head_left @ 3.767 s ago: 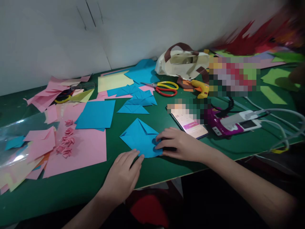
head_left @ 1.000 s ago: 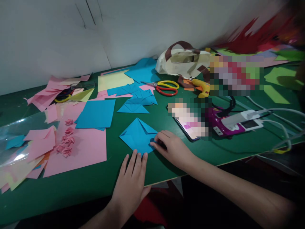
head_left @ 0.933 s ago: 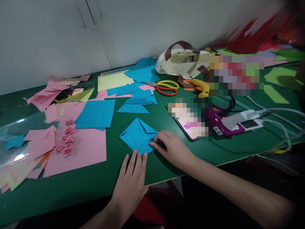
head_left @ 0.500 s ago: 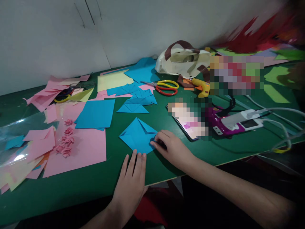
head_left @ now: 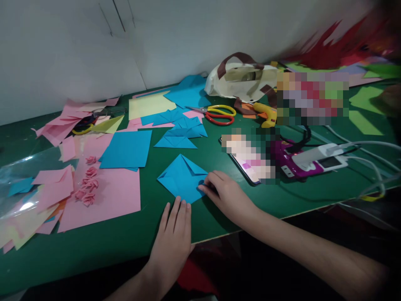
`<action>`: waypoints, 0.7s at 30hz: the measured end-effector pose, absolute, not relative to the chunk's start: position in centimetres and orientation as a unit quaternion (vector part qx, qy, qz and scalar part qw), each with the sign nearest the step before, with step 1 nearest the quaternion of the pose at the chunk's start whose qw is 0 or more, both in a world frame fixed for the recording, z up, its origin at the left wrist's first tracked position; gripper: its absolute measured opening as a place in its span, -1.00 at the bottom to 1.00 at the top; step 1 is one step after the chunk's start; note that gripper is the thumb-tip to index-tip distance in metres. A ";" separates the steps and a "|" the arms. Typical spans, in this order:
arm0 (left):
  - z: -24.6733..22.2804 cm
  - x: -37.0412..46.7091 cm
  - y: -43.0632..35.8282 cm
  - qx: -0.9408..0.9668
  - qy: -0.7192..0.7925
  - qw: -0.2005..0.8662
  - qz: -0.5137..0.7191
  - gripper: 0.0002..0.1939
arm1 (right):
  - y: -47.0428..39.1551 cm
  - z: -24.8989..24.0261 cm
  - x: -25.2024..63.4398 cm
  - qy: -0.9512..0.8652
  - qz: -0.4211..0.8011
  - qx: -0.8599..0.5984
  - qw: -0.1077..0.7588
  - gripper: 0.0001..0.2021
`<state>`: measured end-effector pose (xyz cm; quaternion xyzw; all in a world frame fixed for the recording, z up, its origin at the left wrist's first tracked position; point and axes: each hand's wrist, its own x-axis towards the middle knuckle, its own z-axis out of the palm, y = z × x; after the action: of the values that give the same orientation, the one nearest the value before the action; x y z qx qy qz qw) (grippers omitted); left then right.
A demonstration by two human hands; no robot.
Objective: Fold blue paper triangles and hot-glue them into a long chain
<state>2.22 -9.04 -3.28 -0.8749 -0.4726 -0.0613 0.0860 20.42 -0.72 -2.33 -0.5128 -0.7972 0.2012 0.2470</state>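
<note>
A blue sheet of paper (head_left: pixel 181 182) lies turned like a diamond on the green table, with a folded flap at its upper right edge. My left hand (head_left: pixel 173 230) rests flat at its lower corner, fingers stretched out and the tips touching the paper's edge. At the right corner, my right hand (head_left: pixel 227 194) is closed in a pinch on the paper, thumb and forefinger together. Beyond the sheet are folded blue paper pieces (head_left: pixel 180 136). To the left sits a stack of blue squares (head_left: pixel 127 148) on pink paper (head_left: pixel 122 192).
Small pink paper roses (head_left: pixel 89 182) lie on the left. Red-and-yellow scissors (head_left: pixel 219 115), a cloth bag (head_left: pixel 241 81) and a yellow glue gun (head_left: pixel 265 113) are farther back. A phone (head_left: pixel 247 163) and a purple power strip (head_left: pixel 294 163) with white cables lie to the right.
The view has shifted very slightly. Both hands stay at the blue paper in almost the same positions.
</note>
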 end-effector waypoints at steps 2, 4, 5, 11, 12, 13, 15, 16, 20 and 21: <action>-3.3 2.3 -9.0 -0.876 -0.470 0.088 -0.059 -0.23 | -0.7 -2.3 20.4 -0.797 0.205 -0.513 0.245 -0.82; -3.3 2.3 -9.0 -0.876 -0.471 0.089 -0.049 -0.23 | -0.7 -2.3 20.3 -0.795 0.210 -0.515 0.241 -0.81; -3.3 2.4 -9.0 -0.876 -0.471 0.092 -0.044 -0.24 | -0.6 -2.3 20.3 -0.794 0.213 -0.517 0.238 -0.81; -3.1 2.3 -8.9 -0.886 -0.448 0.118 -0.030 -0.37 | -0.2 -2.2 20.7 -0.775 0.264 -0.524 0.234 -0.88; -3.1 2.2 -8.9 -0.887 -0.446 0.120 -0.030 -0.37 | -0.1 -2.2 20.8 -0.779 0.270 -0.517 0.232 -0.90; -3.2 2.1 -8.9 -0.888 -0.442 0.122 -0.031 -0.37 | -0.1 -2.1 20.9 -0.786 0.272 -0.505 0.230 -0.92; -3.4 2.0 -8.9 -0.892 -0.433 0.124 -0.037 -0.37 | 0.0 -2.0 21.2 -0.804 0.275 -0.475 0.228 -0.91; -3.4 1.9 -8.9 -0.894 -0.429 0.124 -0.037 -0.38 | 0.0 -2.0 21.3 -0.811 0.277 -0.462 0.229 -0.89; -3.7 1.7 -9.0 -0.895 -0.430 0.113 -0.043 -0.40 | 0.1 -2.1 21.8 -0.817 0.285 -0.433 0.253 -0.84; -3.7 1.7 -9.0 -0.895 -0.432 0.104 -0.044 -0.40 | 0.2 -2.2 21.9 -0.820 0.282 -0.427 0.257 -0.83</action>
<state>1.71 -9.02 -3.70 -0.8950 -0.4315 -0.0442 0.1039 21.93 0.16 -2.22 -0.4271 -0.8198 0.2818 0.2573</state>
